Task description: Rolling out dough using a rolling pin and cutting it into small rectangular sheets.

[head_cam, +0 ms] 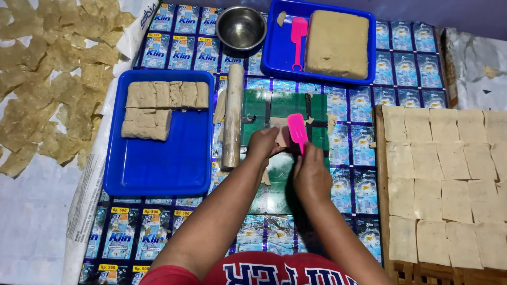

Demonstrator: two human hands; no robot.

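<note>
On the green board (pixel 282 105), right hand (pixel 311 171) grips pink scraper (pixel 297 129) upright, blade pointing away.

Two blue trays (pixel 158 174) — two pink scrapers (pixel 297 129), one steel bowl (pixel 241 27), one rolling pin (pixel 232 116)

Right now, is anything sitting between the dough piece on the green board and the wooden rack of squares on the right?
Nothing visible. The dough piece, under the left hand, and the wooden rack are separated only by bare printed mat. The right hand holds the pink scraper beside the piece.
</note>
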